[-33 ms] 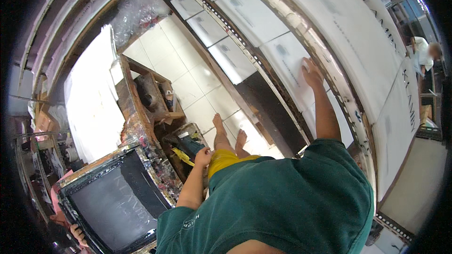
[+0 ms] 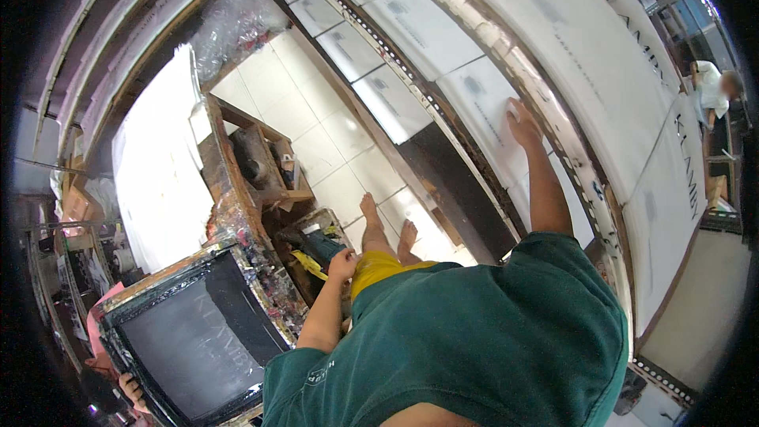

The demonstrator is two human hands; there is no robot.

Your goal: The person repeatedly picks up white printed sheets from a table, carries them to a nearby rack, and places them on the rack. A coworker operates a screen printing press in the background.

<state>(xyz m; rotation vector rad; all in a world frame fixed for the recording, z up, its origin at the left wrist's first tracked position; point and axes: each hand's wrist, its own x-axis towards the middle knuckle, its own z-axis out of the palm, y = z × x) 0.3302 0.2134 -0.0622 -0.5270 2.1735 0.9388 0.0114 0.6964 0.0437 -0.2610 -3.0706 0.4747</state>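
Observation:
On a white printed sheet [image 2: 474,103] on the lower rack shelf to the right, my right hand [image 2: 523,122] rests with its fingers stretched out. It holds nothing that I can see. My left hand [image 2: 341,265] is beside the thigh of my yellow shorts [image 2: 375,267], fingers curled in, with nothing visible in them. Close to that hand, a dark bundle [image 2: 322,247] and a yellow strip [image 2: 308,263] lie in a paint-stained wooden stand [image 2: 265,261]. Lower left, a black-framed printing screen [image 2: 198,340] sits tilted at the stand's near end.
A co-worker's hand [image 2: 133,391] is at the screen's left edge. White sheets [image 2: 154,158] are stacked on the stand. Larger printed sheets [image 2: 577,55] lie on the rack's upper shelf, behind a metal rail [image 2: 545,103]. Crumpled clear plastic [image 2: 237,24] lies farther back. Another person [image 2: 711,91] is far right.

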